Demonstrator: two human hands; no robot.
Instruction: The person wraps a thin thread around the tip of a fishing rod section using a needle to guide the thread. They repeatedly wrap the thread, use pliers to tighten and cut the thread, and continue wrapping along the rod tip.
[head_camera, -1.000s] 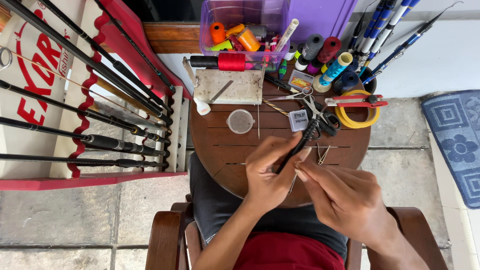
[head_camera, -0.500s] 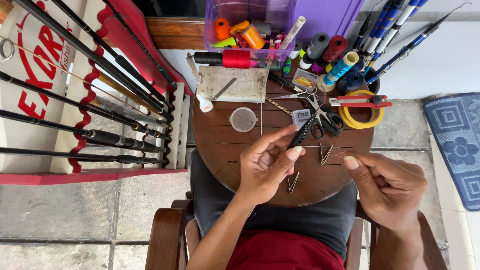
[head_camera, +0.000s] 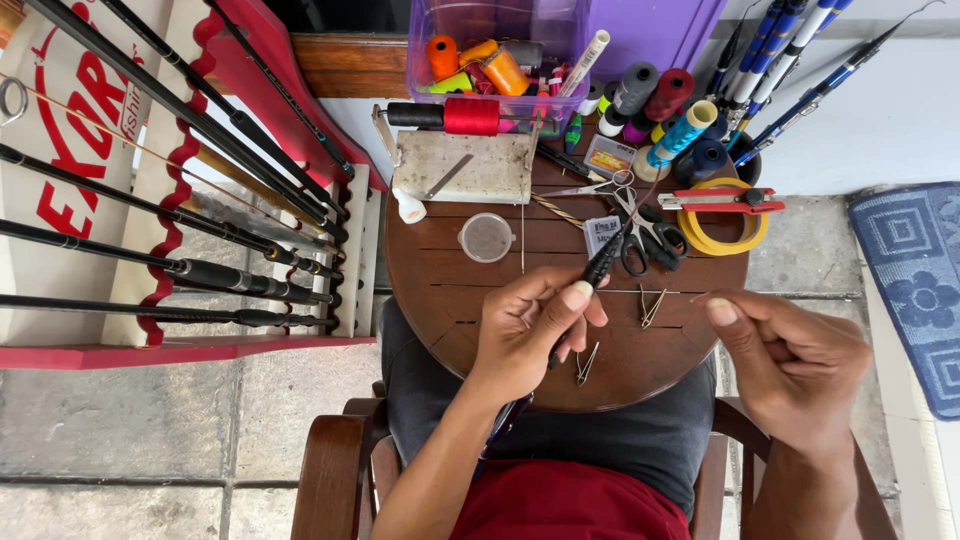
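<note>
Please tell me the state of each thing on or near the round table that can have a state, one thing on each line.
left hand: closed around a thin dark rod
thin dark rod: held, tip over the table
right hand: fingers pinched; what they grip is too thin to tell
scissors: lying flat, blades shut
small round container: lid on
clear plastic box: open, filled with spools
utility knife: lying on the yellow tape roll

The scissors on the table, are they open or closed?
Closed: the black-handled scissors lie flat on the round table, blades together.
</note>
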